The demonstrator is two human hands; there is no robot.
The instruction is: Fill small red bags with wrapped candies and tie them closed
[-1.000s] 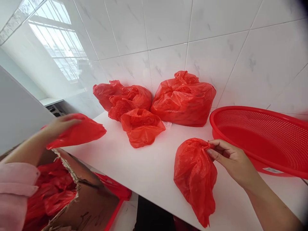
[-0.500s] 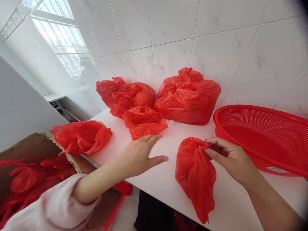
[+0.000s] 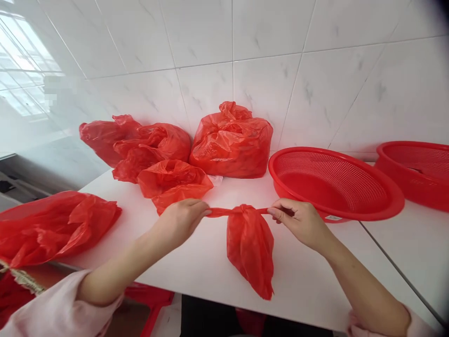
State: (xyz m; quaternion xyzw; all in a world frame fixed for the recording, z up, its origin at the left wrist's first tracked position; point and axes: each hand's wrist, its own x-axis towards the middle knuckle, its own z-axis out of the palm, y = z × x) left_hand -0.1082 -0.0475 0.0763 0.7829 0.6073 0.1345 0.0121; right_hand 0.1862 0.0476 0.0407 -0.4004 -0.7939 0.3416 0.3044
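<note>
A small red plastic bag with a gathered, knotted neck sits on the white table in front of me. Its two handles are stretched out sideways from the knot. My left hand is closed on the left handle, thumb and fingers pinched together. My right hand pinches the right handle between thumb and fingers. What the bag contains is hidden by the red plastic. Just behind my left hand stands an open red plastic bag.
A large full red bag and several crumpled red bags lie along the tiled wall. Red perforated baskets stand at the right. More red bags lie at the left table edge, above a cardboard box.
My left hand has come from reaching in the air to gripping the left handle. Both handles are now pulled taut apart. The view has turned right, showing a second basket.
</note>
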